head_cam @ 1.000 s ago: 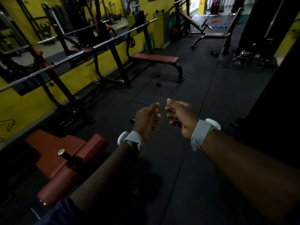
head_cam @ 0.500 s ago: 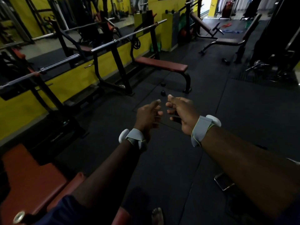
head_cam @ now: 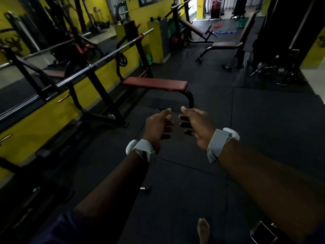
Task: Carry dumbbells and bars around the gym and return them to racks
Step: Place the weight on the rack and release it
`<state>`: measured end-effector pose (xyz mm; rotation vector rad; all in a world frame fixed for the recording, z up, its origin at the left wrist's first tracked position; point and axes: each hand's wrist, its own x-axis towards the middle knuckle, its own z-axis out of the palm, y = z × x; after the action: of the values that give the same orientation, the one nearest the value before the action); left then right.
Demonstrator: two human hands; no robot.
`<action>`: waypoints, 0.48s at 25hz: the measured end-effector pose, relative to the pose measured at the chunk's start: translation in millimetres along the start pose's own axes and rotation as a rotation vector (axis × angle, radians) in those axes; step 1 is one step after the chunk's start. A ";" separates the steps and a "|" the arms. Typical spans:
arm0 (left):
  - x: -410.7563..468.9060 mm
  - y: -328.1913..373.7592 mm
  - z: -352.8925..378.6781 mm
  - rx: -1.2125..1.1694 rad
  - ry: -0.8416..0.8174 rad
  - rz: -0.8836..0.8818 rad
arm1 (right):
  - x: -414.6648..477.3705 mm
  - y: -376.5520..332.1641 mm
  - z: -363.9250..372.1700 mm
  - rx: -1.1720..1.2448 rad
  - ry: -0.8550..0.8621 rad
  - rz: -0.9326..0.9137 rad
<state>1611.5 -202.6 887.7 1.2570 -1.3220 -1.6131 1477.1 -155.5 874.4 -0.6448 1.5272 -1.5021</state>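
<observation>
My left hand (head_cam: 158, 126) and my right hand (head_cam: 195, 125) are held out side by side at chest height, thumbs on top, fingers curled inward toward each other. Something small and dark seems to sit inside my right hand's curled fingers; the dim light hides what it is and whether my left hand holds it too. A long steel barbell (head_cam: 105, 57) lies on the black uprights of a bench rack at the left. A small dumbbell (head_cam: 226, 67) rests on the floor far ahead, and another small one (head_cam: 145, 188) lies on the mat below my left forearm.
A flat red bench (head_cam: 154, 83) stands right ahead of my hands, with a small dark weight (head_cam: 161, 108) on the floor at its foot. An incline bench (head_cam: 226, 44) is at the far right, yellow walls and mirrors line the left, and my bare foot (head_cam: 203, 229) is on the black mat.
I have walked forward: the red padded seat at lower left left the view and the flat bench came closer. My hands kept their curled pose and drifted slightly apart.
</observation>
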 end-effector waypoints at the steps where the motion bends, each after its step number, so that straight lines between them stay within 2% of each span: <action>1: 20.4 3.7 5.2 0.003 0.006 -0.002 | 21.4 -2.1 1.4 0.004 -0.007 0.000; 6: 168.6 37.1 35.3 -0.036 0.073 -0.018 | 182.3 -35.5 14.1 -0.030 -0.069 0.030; 12: 320.0 81.4 30.3 -0.102 0.146 -0.033 | 339.7 -75.2 61.7 -0.089 -0.164 0.048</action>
<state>1484.2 -508.7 887.0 1.3136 -1.1218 -1.5593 1349.6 -485.0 878.1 -0.7588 1.4789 -1.3185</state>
